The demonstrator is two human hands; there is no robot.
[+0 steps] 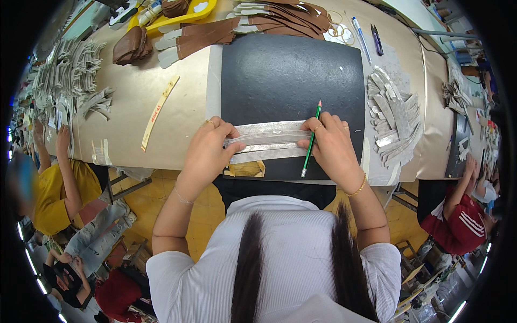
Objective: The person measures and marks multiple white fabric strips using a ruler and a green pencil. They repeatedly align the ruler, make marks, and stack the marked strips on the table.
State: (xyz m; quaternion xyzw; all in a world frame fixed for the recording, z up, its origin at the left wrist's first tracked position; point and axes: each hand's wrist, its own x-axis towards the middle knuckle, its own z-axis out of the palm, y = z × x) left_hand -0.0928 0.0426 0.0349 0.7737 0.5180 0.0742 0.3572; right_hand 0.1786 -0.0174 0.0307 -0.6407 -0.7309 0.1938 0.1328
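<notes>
Several silvery-grey strips (269,129) lie side by side across the near part of a black mat (291,70). At their left ends, my left hand (211,145) is closed, thumb and fingers pinching the strip edges. My right hand (335,144) pinches the right ends and also keeps a green pencil (308,153) between its fingers, the pencil's sharpened end pointing away from me. Under the near edge of the strips, a patch of yellowish tape (245,169) shows at the mat's front. Whether the strips are joined to each other, I cannot tell.
A pile of grey strips (396,118) lies right of the mat, below a blue pen (362,40). Brown pieces (280,19) stretch along the back. Leftward are a cream pattern strip (160,113) and stacked grey pieces (67,70). Other people work at both sides.
</notes>
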